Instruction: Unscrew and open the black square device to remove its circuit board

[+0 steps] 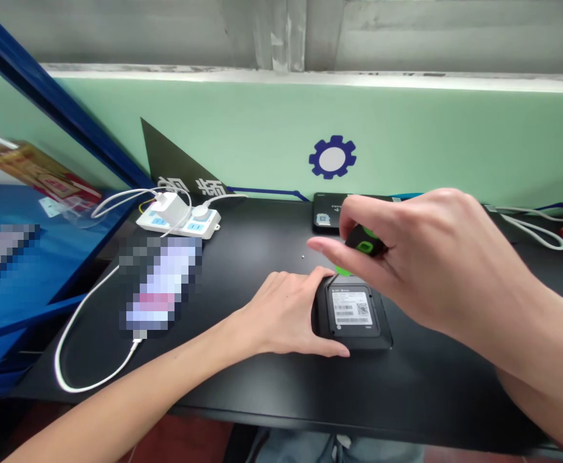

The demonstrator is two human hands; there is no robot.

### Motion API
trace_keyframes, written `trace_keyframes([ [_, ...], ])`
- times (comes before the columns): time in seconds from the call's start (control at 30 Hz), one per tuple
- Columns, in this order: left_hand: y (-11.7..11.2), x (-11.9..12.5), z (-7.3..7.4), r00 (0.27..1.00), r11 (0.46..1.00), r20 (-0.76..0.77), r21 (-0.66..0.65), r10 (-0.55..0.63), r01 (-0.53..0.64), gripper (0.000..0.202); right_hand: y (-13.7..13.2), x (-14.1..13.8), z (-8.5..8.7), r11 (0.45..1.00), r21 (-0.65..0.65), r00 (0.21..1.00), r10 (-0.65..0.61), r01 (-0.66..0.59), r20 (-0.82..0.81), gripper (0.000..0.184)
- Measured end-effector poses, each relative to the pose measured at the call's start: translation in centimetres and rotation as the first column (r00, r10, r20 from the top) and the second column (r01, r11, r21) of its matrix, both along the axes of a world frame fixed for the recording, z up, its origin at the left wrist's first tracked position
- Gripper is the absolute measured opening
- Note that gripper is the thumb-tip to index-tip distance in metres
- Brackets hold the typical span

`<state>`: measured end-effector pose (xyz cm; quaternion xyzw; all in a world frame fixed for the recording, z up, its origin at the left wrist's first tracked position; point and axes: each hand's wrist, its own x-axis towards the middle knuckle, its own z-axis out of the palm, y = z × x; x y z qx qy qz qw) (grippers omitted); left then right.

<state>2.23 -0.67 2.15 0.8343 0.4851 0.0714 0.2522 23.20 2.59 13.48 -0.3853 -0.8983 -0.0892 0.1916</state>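
Observation:
A flat black square device with a white printed label lies on the black tabletop. My left hand is wrapped round its left side, thumb along the front edge and fingers at the back left corner. In my right hand, above the device's back right, is a screwdriver with a black and green handle. Its thin shaft slants down to the device's back left corner, where my left fingers partly hide the tip. A tiny pale speck, too small to name, lies behind my left hand.
At the left back, a white power strip has chargers plugged in. A white cable curves to a blurred-out phone. A black box stands against the green panel. More white cable lies at the right.

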Motion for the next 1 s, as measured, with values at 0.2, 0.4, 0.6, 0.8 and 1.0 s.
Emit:
trace_keyframes([
  [0.2, -0.20, 0.03, -0.09, 1.000, 1.000, -0.007, 0.009, -0.015, 0.015, 0.097, -0.01, 0.80, 0.45, 0.972, -0.224, 0.998, 0.067, -0.064, 0.008, 0.024],
  [0.4, 0.06, 0.06, -0.11, 1.000, 1.000, -0.010, 0.016, -0.027, 0.027, 0.099, 0.04, 0.65, 0.57, 0.969, -0.213, 0.992, 0.120, -0.122, -0.024, 0.038],
  [0.6, -0.08, 0.02, -0.21, 1.000, 0.999, 0.009, 0.046, -0.017, 0.016, 0.100, 0.24, 0.38, 0.45, 0.971, -0.207, 0.992, 0.124, -0.124, -0.015, 0.022],
  [0.8, -0.13, 0.06, 0.06, 1.000, 1.000, -0.001, 0.026, -0.017, 0.017, 0.103, 0.23, 0.44, 0.35, 0.979, -0.189, 0.997, 0.071, -0.074, -0.021, 0.042],
  [1.0, -0.06, 0.03, 0.00, 0.999, 0.999, 0.019, 0.026, -0.028, 0.027, 0.095, -0.05, 0.67, 0.64, 0.959, -0.250, 0.991, 0.132, -0.134, -0.025, 0.024],
])
